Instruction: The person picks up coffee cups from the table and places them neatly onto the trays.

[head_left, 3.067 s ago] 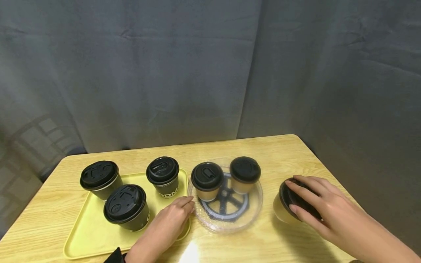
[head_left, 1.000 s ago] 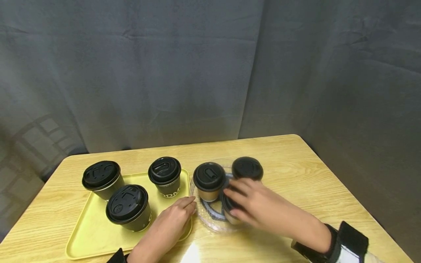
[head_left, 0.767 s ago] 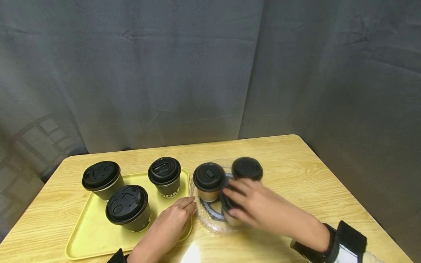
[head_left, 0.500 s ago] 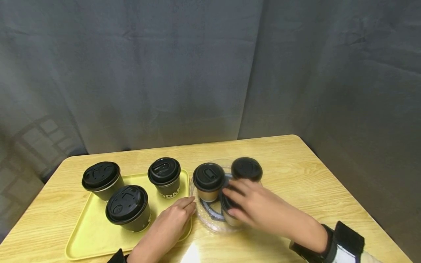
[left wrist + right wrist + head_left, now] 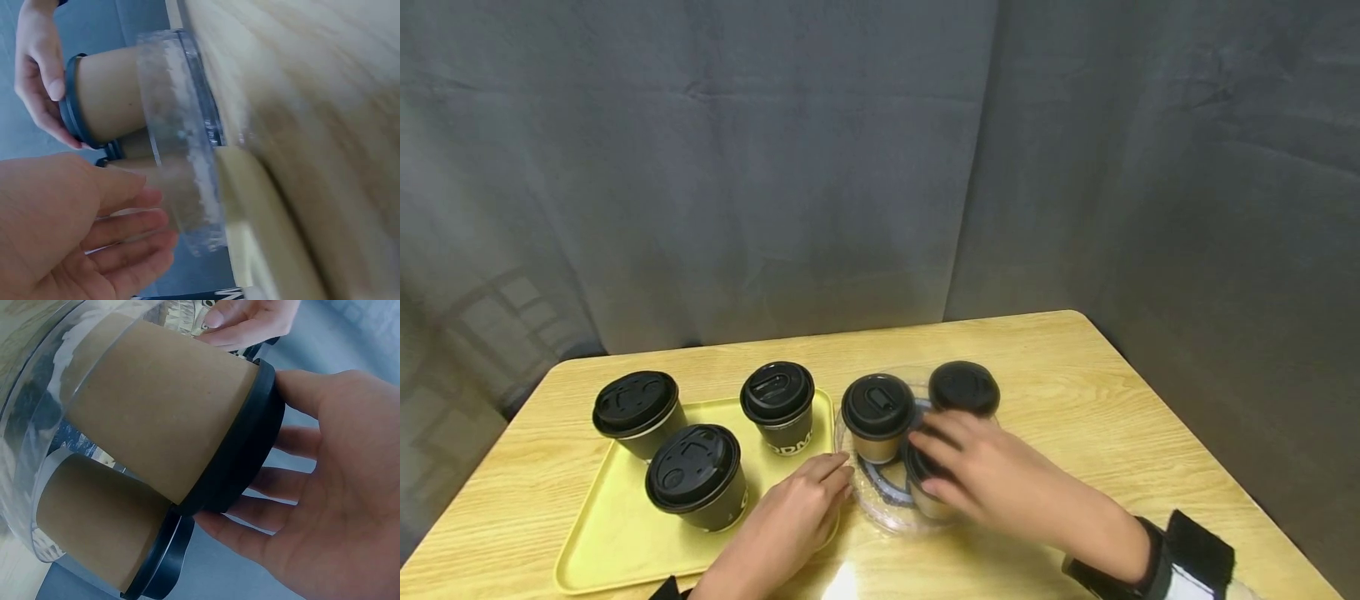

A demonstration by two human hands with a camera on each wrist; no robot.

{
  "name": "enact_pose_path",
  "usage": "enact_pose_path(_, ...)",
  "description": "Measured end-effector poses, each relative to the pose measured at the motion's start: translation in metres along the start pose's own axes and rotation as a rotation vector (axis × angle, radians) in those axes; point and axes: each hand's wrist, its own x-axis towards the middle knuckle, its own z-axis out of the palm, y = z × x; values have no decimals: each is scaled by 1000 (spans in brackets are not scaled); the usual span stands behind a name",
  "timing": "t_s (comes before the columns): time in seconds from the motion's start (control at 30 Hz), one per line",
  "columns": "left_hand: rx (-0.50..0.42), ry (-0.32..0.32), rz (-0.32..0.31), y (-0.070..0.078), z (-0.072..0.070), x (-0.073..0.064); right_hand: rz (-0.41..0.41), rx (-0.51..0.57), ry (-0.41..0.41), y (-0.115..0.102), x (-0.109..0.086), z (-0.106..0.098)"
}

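My right hand (image 5: 973,467) grips the black lid of a brown paper coffee cup (image 5: 165,409) from above, thumb and fingers spread round the lid's edge. That cup stands upright in a round clear plastic tray (image 5: 880,521). Two more brown lidded cups share the tray: one to the left (image 5: 877,417) and one behind (image 5: 964,387). My left hand (image 5: 801,508) lies between the yellow tray (image 5: 617,542) and the clear one. In the left wrist view its loosely bent fingers (image 5: 140,222) are at the clear wall, apparently touching it, holding nothing.
Several black lidded cups stand to the left: one at the yellow tray's back right (image 5: 778,404), one in its middle (image 5: 696,475), and one at its back left corner (image 5: 638,412). A grey curtain (image 5: 775,167) hangs behind the wooden table (image 5: 1120,433).
Since about three seconds ago, my right hand has carried the cup left from the bare table into the clear tray. Over the last second both hands have stayed nearly still.
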Motion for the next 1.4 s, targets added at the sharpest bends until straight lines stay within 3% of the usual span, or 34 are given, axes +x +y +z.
enact_pose_path(0.37, 68, 110, 75, 7, -27, 1, -14, -28, 43, 3, -6, -3)
enact_pose_path(0.77, 86, 178, 2, -1, -57, -6, 15, -57, 154, 7, -18, -15)
enact_pose_path(1.4, 135, 229, -40, -17, -80, -19, 77, -57, 201, 16, -26, -27)
